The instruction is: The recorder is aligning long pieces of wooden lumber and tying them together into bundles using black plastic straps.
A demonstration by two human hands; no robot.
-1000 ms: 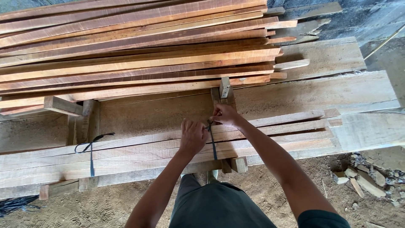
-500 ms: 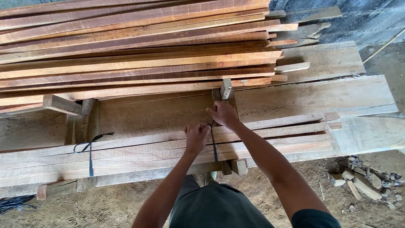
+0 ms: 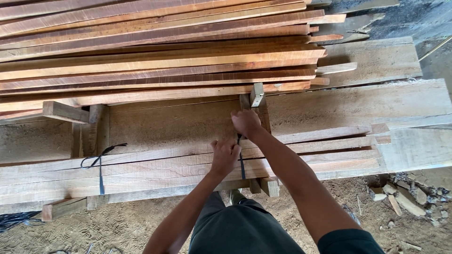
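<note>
Bundle of thin planks (image 3: 155, 171) lying low, long way from 9 o'clock to 3 o'clock. Dark strap (image 3: 242, 164) crossing it from 12 to 6. Left hand (image 3: 224, 155) fisted tight on strap. Right hand (image 3: 246, 123) at 1 o'clock, fingers pinched on strap end, arm straight

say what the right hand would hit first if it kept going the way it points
Likely the small upright wooden block just beyond the right hand, then the stack of long reddish-brown wooden planks; depth is hard to judge.
</note>
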